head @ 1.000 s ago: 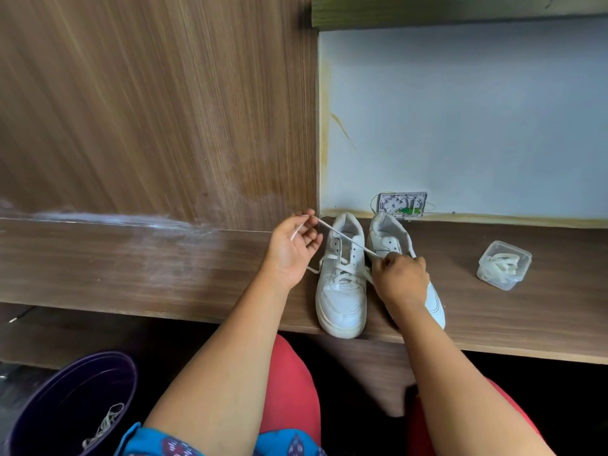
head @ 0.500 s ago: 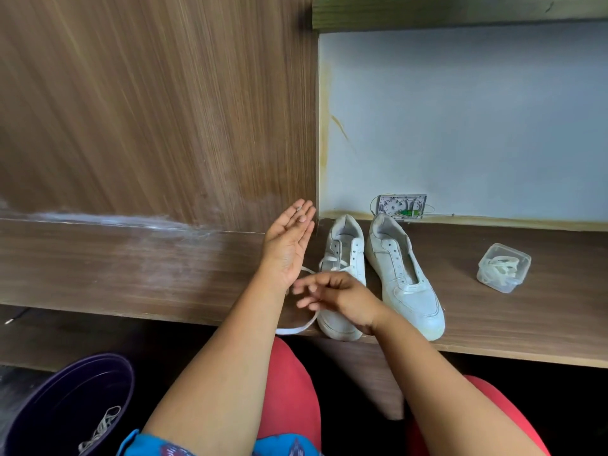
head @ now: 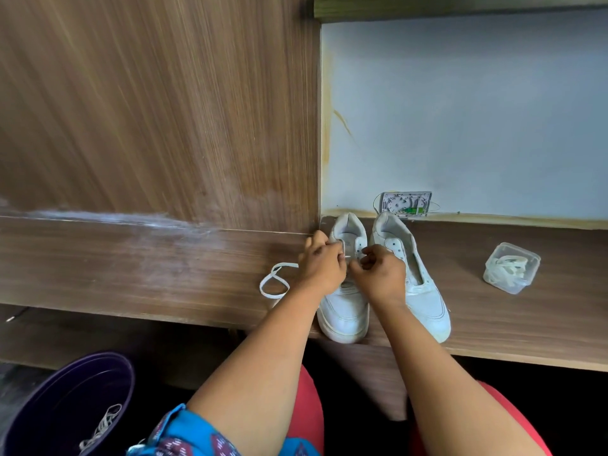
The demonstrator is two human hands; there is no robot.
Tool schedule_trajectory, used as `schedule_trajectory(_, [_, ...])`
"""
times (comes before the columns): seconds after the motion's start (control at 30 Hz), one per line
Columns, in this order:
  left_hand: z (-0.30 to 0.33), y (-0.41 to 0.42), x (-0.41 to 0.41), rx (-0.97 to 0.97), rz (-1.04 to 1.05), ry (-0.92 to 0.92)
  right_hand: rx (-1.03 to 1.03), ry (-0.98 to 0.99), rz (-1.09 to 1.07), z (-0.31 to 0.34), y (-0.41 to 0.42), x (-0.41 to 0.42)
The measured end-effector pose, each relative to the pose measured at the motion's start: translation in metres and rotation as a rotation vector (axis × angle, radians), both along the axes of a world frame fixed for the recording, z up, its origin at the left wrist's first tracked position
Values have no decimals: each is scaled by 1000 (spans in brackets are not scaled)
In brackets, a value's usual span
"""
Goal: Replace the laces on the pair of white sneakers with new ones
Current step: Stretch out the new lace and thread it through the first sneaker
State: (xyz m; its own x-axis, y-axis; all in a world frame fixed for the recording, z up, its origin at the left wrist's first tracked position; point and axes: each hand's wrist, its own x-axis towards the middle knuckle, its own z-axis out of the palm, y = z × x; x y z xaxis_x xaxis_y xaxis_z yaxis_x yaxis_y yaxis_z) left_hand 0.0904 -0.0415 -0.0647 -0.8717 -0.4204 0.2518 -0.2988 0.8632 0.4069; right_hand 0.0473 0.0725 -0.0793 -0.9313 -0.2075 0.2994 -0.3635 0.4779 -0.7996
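On the tabletop [head: 164,264], the lace [head: 274,279] is pinched by the left hand [head: 324,263] and right hand [head: 378,273] over the left sneaker [head: 345,311], each grip clenched on it, probably so it can be worked through the eyelets.

Matt wood-grain shelf [head: 131,264], smooth white sneakers [head: 345,311], clear plastic box [head: 511,273]

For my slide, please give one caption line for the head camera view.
Both hands, left and right, work a white lace at the left sneaker on the wooden shelf.
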Motion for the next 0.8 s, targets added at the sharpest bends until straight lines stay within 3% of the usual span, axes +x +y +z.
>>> schedule_trajectory(0.13, [-5,2,1,-113,-58,37,-51,-29,-1,7,1,5])
schedule_trajectory(0.4, [-13,8,-8,51,-18,51,-64,-14,-24,5,1,9])
schedule_trajectory(0.53, [-18,3,-11,157,-35,41,-91,-130,-28,-2,4,-2])
schedule_trajectory(0.7, [-18,0,-12,110,-73,-13,-22,-59,9,-6,9,-14])
schedule_trajectory(0.77, [-17,0,-11,103,-78,-38,-153,-57,-94,-2,7,-17])
schedule_trajectory(0.8, [-17,-1,-11,110,-77,-47,-336,-97,-149,6,7,-18])
